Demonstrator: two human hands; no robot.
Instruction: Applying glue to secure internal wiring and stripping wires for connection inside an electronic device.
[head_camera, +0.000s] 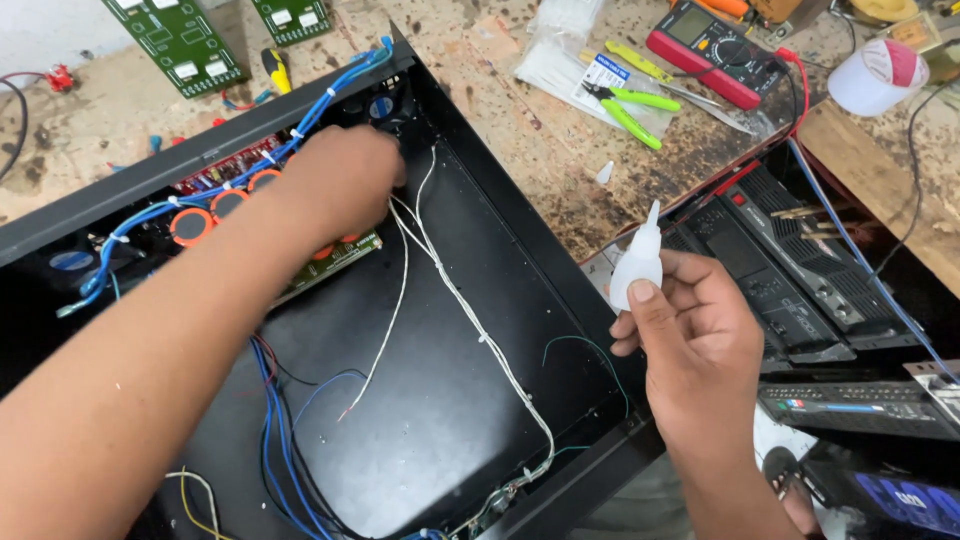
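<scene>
Two hands work over an open black case (560, 260) on a stained bench (560, 150). The left hand (335, 185) reaches into the case's far corner, knuckles up over the white wires (440, 270) beside the circuit board (330, 262); its fingers are hidden, so I cannot tell whether it grips anything. The right hand (690, 340) holds a small white glue bottle (638, 262) upright, nozzle up, just outside the case's right edge. The bottle seems uncapped, with a small white cap (604, 173) lying on the bench, so a tilt or squeeze might drip glue onto the board or fingers. The left forearm crosses loose blue wires (275, 440) and could snag them.
</scene>
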